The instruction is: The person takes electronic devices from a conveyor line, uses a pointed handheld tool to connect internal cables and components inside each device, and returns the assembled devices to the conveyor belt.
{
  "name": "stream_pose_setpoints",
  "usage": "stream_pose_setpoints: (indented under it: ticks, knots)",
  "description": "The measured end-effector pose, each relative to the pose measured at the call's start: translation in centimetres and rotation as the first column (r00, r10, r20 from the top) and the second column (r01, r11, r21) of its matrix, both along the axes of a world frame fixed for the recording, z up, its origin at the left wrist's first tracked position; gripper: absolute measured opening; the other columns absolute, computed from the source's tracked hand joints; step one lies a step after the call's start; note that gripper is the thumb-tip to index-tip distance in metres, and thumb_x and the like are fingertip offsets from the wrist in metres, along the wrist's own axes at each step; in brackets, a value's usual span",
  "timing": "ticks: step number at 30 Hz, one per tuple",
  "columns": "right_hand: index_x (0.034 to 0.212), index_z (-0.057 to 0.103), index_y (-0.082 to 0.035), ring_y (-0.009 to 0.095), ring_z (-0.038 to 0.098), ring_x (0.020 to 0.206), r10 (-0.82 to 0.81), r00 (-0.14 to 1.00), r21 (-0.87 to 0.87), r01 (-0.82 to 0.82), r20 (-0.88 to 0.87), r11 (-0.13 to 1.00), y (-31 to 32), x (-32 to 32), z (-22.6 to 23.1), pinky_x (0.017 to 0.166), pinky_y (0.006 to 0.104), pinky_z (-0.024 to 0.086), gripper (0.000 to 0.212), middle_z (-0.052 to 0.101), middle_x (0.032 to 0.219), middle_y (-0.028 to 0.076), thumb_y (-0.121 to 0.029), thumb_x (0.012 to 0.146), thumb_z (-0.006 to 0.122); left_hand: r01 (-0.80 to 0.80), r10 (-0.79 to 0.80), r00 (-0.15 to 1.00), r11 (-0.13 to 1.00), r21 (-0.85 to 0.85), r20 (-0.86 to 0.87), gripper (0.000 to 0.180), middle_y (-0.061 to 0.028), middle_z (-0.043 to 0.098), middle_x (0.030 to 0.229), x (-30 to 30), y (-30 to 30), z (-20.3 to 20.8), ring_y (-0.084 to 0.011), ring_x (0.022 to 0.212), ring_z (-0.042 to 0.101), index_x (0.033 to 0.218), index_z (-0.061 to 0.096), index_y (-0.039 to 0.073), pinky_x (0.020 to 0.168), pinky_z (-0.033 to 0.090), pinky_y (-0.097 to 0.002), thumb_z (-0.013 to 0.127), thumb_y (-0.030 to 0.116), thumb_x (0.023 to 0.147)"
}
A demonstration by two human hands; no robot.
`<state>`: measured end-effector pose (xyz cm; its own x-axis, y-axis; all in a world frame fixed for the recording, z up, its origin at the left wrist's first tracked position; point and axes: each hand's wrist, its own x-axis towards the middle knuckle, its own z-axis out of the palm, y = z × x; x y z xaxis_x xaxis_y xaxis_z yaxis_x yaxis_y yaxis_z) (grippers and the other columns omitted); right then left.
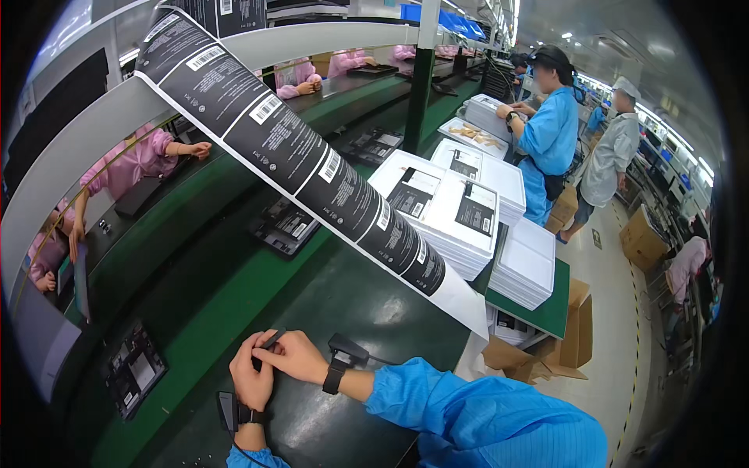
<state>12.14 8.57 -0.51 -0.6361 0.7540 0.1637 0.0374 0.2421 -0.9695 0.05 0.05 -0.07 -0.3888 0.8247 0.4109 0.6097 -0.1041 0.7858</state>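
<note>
My left hand (250, 370) and my right hand (295, 357) meet above the dark green bench top (374, 327). Between their fingers is a small, thin black piece (270, 343), mostly covered, so its exact kind cannot be made out. Both hands are closed around it. Each wrist wears a strapped black box with a cable. Beyond my hands, a long strip of black printed labels (292, 148) with white barcodes slants from the upper left down to the right edge of the bench.
White trays (456, 234) with black battery packs are stacked at the right, above an opened cardboard box (573, 327). Opened device bodies (134, 370) lie on the green conveyor (195, 366) at left. Pink-sleeved people work across it; a blue-clad person (550, 125) stands beyond the trays.
</note>
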Motion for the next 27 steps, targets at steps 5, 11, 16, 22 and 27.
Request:
stream_pose_setpoints:
  ticks: [5,11,16,22,27]
  knots:
    - [0.095,0.074,0.001,0.021,0.065,0.059,0.011,1.000,0.005,-0.011,-0.014,1.000,0.2,0.1,0.8,0.057,0.0344,0.050,0.034,0.069,0.069,0.012,-0.033,0.092,0.075,-0.008,0.008,1.000,1.000,-0.003,-0.004,0.033,-0.0188,0.075,0.106,-0.2,0.3,-0.2,-0.0338,0.100,0.074,0.119,0.067,0.000,0.088,0.057,-0.0393,0.064,0.000,0.086]
    - [0.098,0.074,0.000,0.020,0.065,0.060,0.009,0.999,0.003,-0.009,-0.031,1.000,0.5,0.0,0.3,0.058,0.0334,0.050,0.031,0.069,0.070,0.011,-0.030,0.092,0.075,-0.010,0.010,1.000,1.000,-0.005,0.005,0.033,-0.0187,0.075,0.105,-0.1,0.6,-0.5,-0.0334,0.100,0.074,0.119,0.067,0.000,0.088,0.057,-0.0390,0.064,0.000,0.086]
    - [0.099,0.074,-0.001,0.019,0.064,0.059,0.003,0.998,0.002,-0.003,-0.061,1.000,0.7,-0.2,-0.6,0.058,0.0332,0.050,0.030,0.069,0.070,0.011,-0.030,0.092,0.075,-0.008,0.008,1.000,1.000,-0.007,-0.005,0.033,-0.0186,0.075,0.106,-0.1,0.8,-0.6,-0.0333,0.100,0.074,0.119,0.068,0.000,0.088,0.057,-0.0388,0.064,0.000,0.087]
    - [0.100,0.074,0.000,0.019,0.064,0.060,0.005,0.999,0.000,-0.005,-0.039,1.000,0.8,-0.1,-0.4,0.058,0.0333,0.050,0.030,0.069,0.071,0.011,-0.030,0.092,0.075,-0.007,0.007,1.000,1.000,-0.013,-0.014,0.033,-0.0184,0.075,0.106,-0.1,1.0,-0.8,-0.0331,0.101,0.074,0.119,0.067,0.000,0.088,0.057,-0.0389,0.064,0.000,0.087]
    - [0.099,0.074,0.000,0.020,0.065,0.061,-0.003,0.996,0.003,0.003,-0.085,1.000,1.0,-0.2,-0.8,0.059,0.0336,0.050,0.031,0.070,0.072,0.011,-0.030,0.092,0.075,0.003,-0.003,1.000,1.000,-0.006,-0.005,0.033,-0.0188,0.074,0.106,-0.1,1.2,-0.9,-0.0333,0.101,0.074,0.120,0.067,-0.001,0.089,0.057,-0.0388,0.064,-0.001,0.087]
